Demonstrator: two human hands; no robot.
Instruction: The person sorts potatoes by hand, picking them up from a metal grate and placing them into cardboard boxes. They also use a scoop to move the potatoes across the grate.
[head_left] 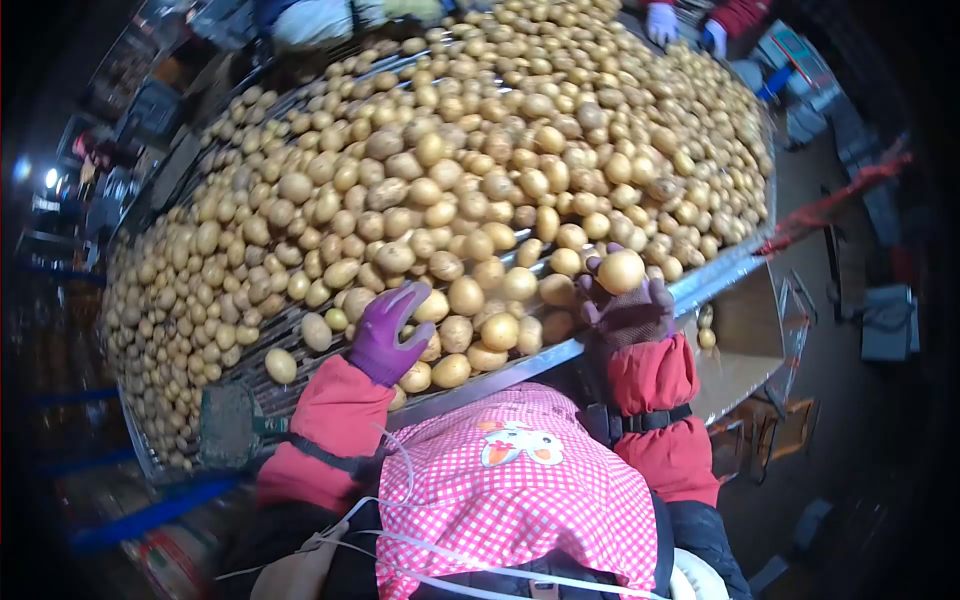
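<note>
Many pale yellow-brown potatoes (400, 195) cover a slatted metal table with a metal rim (480, 387). My left hand (388, 332), in a purple glove, rests among the potatoes close to the near rim, its fingers curved and apart beside a potato (432, 306). Near the rim on the right, my right hand (634, 305), in a dark purple glove, is turned palm up with its fingers around a round potato (620, 271).
A cardboard box (745, 330) with a few potatoes inside stands beyond the right rim. At the far edge are another person's gloved hands (686, 30). A red wrapped bar (835, 205) juts out at the right. A green object (228, 424) lies at the near left.
</note>
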